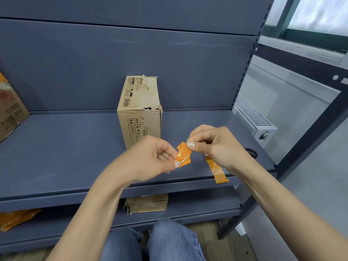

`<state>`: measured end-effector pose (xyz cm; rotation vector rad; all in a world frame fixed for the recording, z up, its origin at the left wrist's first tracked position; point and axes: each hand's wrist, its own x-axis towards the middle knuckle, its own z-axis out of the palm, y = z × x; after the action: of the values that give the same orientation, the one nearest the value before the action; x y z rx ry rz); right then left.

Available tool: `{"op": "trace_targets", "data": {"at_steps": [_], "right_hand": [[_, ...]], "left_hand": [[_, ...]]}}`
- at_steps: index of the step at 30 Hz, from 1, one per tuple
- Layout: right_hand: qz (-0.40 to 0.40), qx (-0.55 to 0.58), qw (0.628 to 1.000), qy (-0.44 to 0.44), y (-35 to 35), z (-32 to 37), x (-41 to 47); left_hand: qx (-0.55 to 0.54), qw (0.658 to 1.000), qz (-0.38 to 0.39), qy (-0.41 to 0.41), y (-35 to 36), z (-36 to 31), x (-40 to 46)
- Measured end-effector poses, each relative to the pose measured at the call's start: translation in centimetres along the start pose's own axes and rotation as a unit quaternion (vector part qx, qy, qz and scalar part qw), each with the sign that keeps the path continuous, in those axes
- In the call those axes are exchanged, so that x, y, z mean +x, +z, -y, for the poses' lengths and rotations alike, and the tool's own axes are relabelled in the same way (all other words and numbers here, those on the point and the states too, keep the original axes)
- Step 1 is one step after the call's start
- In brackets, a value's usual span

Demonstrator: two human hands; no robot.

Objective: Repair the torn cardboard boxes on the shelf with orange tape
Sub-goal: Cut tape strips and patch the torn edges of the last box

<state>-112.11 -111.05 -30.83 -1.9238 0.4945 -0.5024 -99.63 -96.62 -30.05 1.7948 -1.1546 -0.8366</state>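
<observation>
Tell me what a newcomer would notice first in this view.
Probably the crumpled orange tape pinched between the left hand and right hand at centre. Just behind stands the cardboard box on the blue shelf, its top corner torn. A second tape strip hangs below the right hand.

Soft daylight from the right, sharp, wide-angle bending at edges.

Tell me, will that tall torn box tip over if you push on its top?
Probably. The cardboard box stands upright on a narrow end on the shelf, so a push up high could topple it. Its torn top corner looks crumpled, likely soft there.
</observation>
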Motion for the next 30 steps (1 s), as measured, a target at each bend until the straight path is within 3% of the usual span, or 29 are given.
{"op": "trace_targets", "data": {"at_steps": [4,12,21,30], "right_hand": [[-0.061,-0.014,0.997,-0.054,0.3,0.4,0.0],[-0.207,-0.017,0.973,-0.101,-1.1,0.1,0.2],[-0.255,0.043,0.957,-0.129,1.2,-0.3,-0.7],[-0.253,0.074,0.957,-0.12,2.4,-1.4,-1.3]], "left_hand": [[-0.083,0.991,-0.105,-0.007,-0.1,0.3,0.4],[-0.264,0.92,-0.287,-0.029,-0.9,2.0,1.0],[-0.322,0.926,-0.196,0.026,4.9,-0.9,2.1],[-0.31,0.914,-0.26,0.037,5.2,0.1,2.2]]}}
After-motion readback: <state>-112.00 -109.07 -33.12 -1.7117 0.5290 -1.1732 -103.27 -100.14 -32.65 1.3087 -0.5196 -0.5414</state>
